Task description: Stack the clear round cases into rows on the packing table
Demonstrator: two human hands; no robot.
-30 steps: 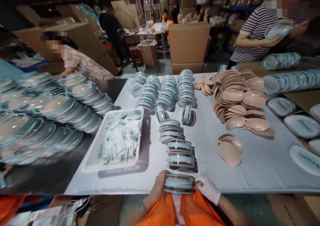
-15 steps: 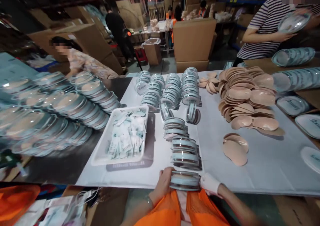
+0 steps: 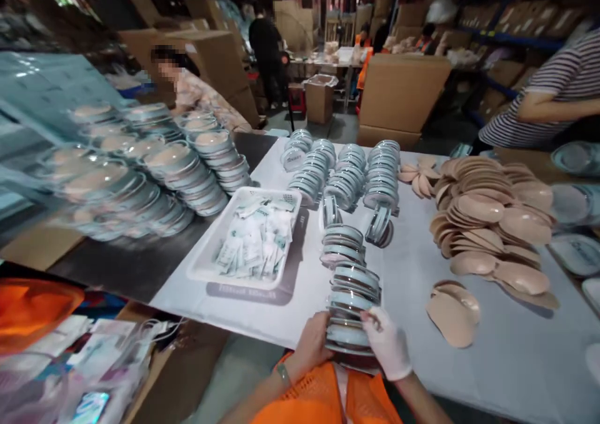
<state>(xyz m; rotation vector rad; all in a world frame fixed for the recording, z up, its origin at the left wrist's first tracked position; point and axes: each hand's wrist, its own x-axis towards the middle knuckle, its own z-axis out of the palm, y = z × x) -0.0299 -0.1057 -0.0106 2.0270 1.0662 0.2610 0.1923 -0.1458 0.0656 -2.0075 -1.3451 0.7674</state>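
Directly in front of me, at the near table edge, stands a short row of clear rounded plastic cases (image 3: pixel 349 333) with pale blue bands. My left hand (image 3: pixel 315 341), bare, is closed against their left side, its fingertips partly hidden. On the right side, my right hand (image 3: pixel 389 344) in a white glove has its fingers bent at the upper rim of the cases. More cases (image 3: pixel 355 283) of the same kind stand just beyond, close to the held ones. Left of these is a white plastic basket (image 3: pixel 197 267) holding many small printed sachets (image 3: pixel 255 242).
Rows of cases (image 3: pixel 347 174) fill the far middle of the white table (image 3: pixel 398 374). Piled beige bra cups (image 3: pixel 492 217) lie to the right, with a loose pair (image 3: pixel 452 318) nearer. Tall case stacks (image 3: pixel 178 174) stand left. Co-workers are behind and at right.
My hands and the cases between them have moved forward against the row beyond. The gloved right hand has risen to the upper rim. My view has turned right.
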